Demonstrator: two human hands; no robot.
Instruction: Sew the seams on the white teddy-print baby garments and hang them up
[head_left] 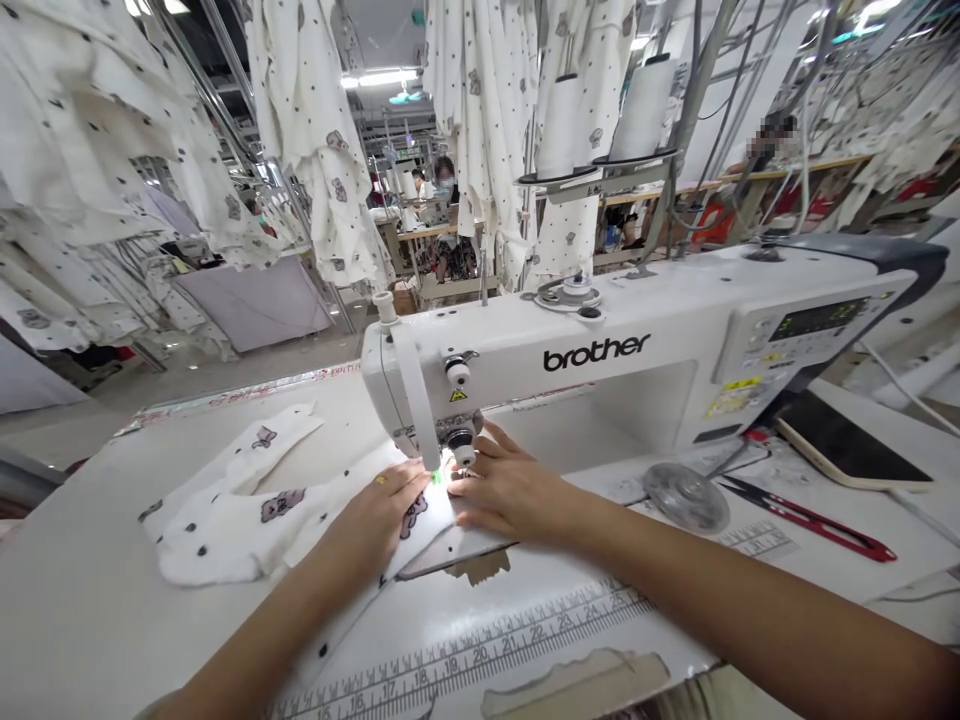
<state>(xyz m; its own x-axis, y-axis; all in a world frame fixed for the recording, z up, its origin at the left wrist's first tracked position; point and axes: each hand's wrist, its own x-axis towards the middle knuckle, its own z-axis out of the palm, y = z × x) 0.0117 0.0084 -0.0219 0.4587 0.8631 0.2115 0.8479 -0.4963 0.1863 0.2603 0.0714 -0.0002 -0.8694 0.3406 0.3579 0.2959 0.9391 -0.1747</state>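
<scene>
White printed fabric (pixel 283 505) beneath left hand's (pixel 388 503) fingers at frame centre, spreading to centre left, right hand (pixel 511 490) touching its edge, fingers bent, cannot tell whether either pinches.

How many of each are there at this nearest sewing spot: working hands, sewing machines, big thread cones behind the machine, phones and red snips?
Hands, left hand and right hand: 2
Sewing machine: 1
Big white thread cones: 2
Phone: 1
Red snips: 1
Total: 7
</scene>
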